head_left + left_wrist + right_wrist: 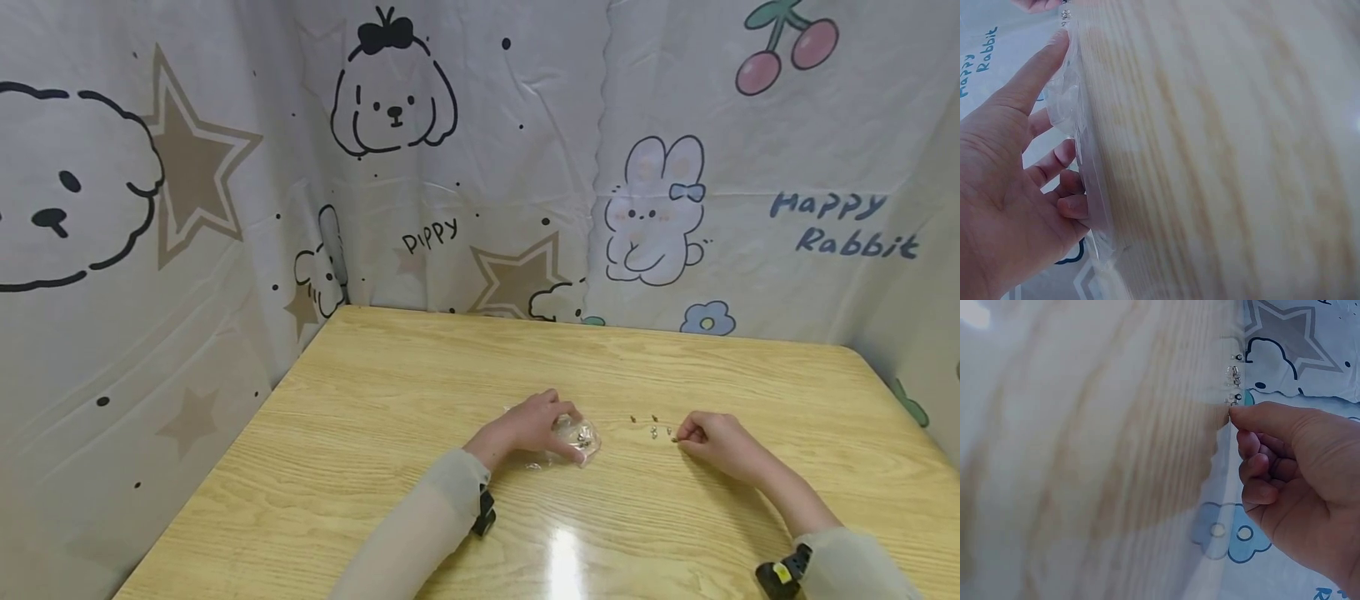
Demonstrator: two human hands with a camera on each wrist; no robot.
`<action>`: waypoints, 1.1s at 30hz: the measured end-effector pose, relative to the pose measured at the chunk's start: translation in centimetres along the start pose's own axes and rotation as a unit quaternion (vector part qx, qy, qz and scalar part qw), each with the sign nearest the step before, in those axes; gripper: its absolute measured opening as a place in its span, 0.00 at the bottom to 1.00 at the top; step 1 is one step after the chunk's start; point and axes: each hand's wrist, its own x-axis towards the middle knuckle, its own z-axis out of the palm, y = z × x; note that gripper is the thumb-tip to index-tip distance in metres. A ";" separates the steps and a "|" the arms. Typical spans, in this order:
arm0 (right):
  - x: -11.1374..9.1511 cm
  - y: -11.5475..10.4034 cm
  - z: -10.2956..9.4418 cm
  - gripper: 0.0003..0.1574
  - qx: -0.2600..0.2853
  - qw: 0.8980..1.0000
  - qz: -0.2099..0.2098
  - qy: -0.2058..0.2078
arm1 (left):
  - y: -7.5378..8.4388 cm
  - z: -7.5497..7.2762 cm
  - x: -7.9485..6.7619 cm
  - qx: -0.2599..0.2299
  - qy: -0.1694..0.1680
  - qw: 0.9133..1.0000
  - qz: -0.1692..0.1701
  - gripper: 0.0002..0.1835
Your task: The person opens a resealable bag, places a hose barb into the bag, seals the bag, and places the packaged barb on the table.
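Observation:
A clear plastic bag [588, 435] lies on the table with small shiny metallic pieces [582, 441] inside. My left hand [531, 429] arches over the bag and holds it, thumb on the near side and fingers on the far side. In the left wrist view the curled fingertips touch the bag's film [1066, 103]. To the right, my right hand [722, 446] pinches a tiny metallic piece [674, 439] between thumb and forefinger at the tabletop; its exact kind is too small to tell. Several similar tiny pieces [654, 432] lie between the hands, gold and silver in colour.
The light wood-grain table [360, 433] extends around both hands. A printed cloth [480, 167] with cartoon animals and stars hangs behind the table and along its left side. Each wrist carries a black camera [782, 575].

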 end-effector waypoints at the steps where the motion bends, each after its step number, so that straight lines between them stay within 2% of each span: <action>1: 0.0 0.0 0.0 0.03 0.001 1.000 -0.001 -0.003 | 0.0 0.0 0.0 0.000 0.000 1.000 -0.001 0.37; 18: 0.5 0.0 -0.2 0.03 0.008 0.999 -0.014 -0.041 | 0.3 -0.3 -0.1 -0.004 0.000 1.000 0.001 0.36; 24: 0.3 -0.2 0.0 0.04 0.013 0.999 -0.014 -0.031 | 0.3 -0.1 -0.1 -0.007 0.000 1.000 -0.006 0.36; 33: 0.7 -1.6 0.1 0.04 0.052 0.998 -0.022 -0.034 | 0.2 -0.1 -0.2 -0.005 0.000 1.000 -0.007 0.36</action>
